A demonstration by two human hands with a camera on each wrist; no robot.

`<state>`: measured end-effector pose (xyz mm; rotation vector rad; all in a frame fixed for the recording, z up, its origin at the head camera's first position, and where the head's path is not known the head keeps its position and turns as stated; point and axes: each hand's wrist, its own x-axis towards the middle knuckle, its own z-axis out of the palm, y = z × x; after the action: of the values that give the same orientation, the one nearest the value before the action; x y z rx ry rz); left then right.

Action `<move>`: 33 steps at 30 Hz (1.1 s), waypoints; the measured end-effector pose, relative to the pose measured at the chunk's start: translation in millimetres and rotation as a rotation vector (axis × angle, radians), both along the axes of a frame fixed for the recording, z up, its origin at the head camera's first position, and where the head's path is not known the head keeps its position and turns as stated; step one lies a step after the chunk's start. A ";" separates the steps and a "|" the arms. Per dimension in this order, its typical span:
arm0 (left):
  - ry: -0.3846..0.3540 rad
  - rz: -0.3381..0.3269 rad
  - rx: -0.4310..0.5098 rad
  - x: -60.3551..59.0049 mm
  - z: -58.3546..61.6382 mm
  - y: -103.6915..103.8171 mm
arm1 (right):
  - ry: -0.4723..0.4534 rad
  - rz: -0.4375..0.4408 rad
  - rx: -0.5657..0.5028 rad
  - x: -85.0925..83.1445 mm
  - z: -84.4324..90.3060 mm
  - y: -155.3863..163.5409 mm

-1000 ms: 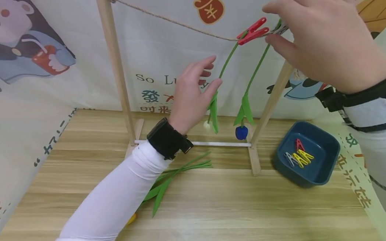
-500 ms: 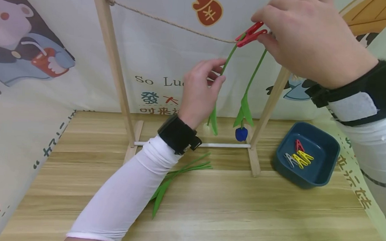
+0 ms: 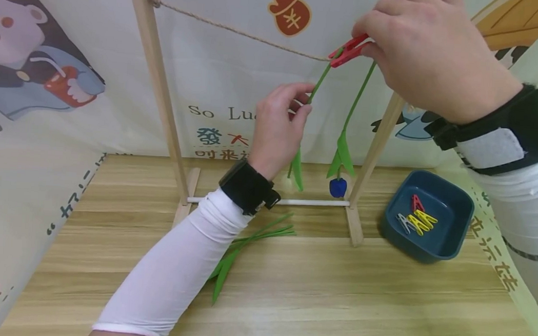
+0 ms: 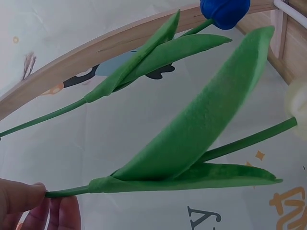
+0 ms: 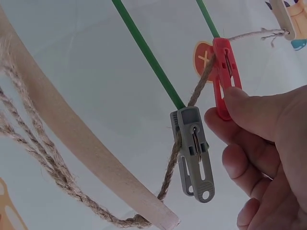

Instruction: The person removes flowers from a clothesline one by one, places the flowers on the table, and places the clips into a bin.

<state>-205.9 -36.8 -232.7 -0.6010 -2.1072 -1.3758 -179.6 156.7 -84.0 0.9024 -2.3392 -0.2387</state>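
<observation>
Since a second ago my left hand has closed, pinching the white felt tulip's green stem. My right hand now pinches the red plastic clothespin on the jute rope, at the wooden rack's right end.

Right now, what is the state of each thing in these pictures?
red clip: on rope, pinched by right hand
grey clip: clamped on rope, holding one stem
white flower stem: pinched by left hand
blue flower: hanging head down
bowl: holds loose clips

Smooth plastic peg, rough rope
</observation>
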 end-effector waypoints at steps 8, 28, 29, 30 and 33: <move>0.014 -0.009 0.003 0.4 -3.8 -4.8 | 0.045 0.055 -0.046 1.6 -1.1 3.3; -0.058 -0.006 -0.060 25.4 -21.4 -35.1 | 0.076 0.040 -0.157 15.7 -7.7 26.2; -0.059 -0.010 -0.067 27.5 -21.7 -36.6 | 0.083 0.046 -0.159 18.0 -9.3 27.9; -0.061 -0.012 -0.076 30.1 -21.7 -38.1 | 0.091 0.056 -0.157 20.2 -11.1 29.6; -0.066 -0.014 -0.110 37.1 -22.4 -42.2 | 0.127 0.100 -0.140 27.0 -18.8 34.9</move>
<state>-168.8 -78.9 -255.1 -0.6230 -2.2476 -1.3103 -152.6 191.6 -102.8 0.9050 -2.1588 -0.0874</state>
